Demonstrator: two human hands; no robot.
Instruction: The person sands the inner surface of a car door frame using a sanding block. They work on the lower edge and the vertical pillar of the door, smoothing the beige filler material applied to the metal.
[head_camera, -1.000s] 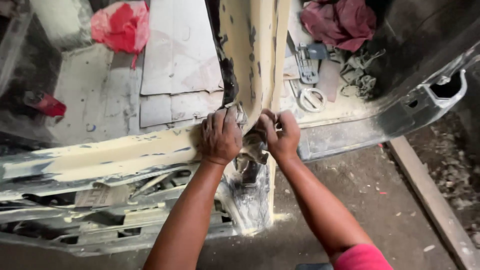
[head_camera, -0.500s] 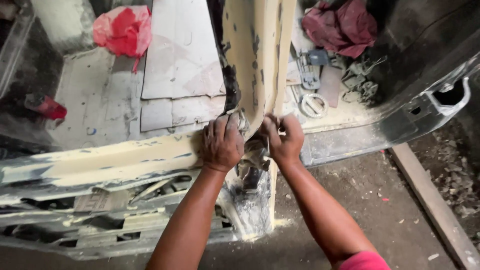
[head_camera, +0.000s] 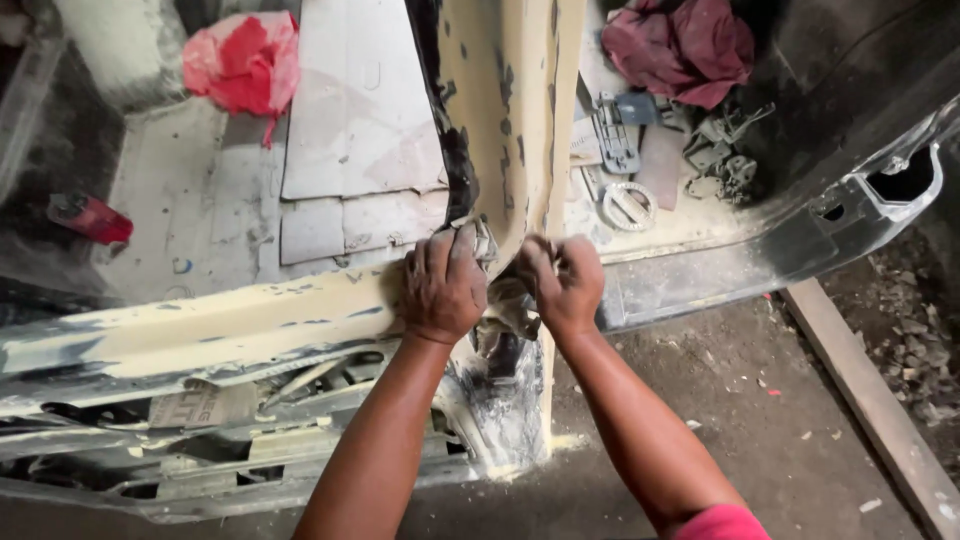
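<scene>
Down at the pillar's foot my left hand is clamped on a worn scrap of sandpaper against the yellow filler; my right hand is curled shut just beside it. At eleven o'clock lies a crumpled red bag, at nine a small red can, at one a maroon rag above grey metal parts.

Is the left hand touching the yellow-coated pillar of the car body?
Touching. In the head view the left hand presses flat on the yellow-coated pillar at its base, with a crumpled sheet under the fingers.
</scene>
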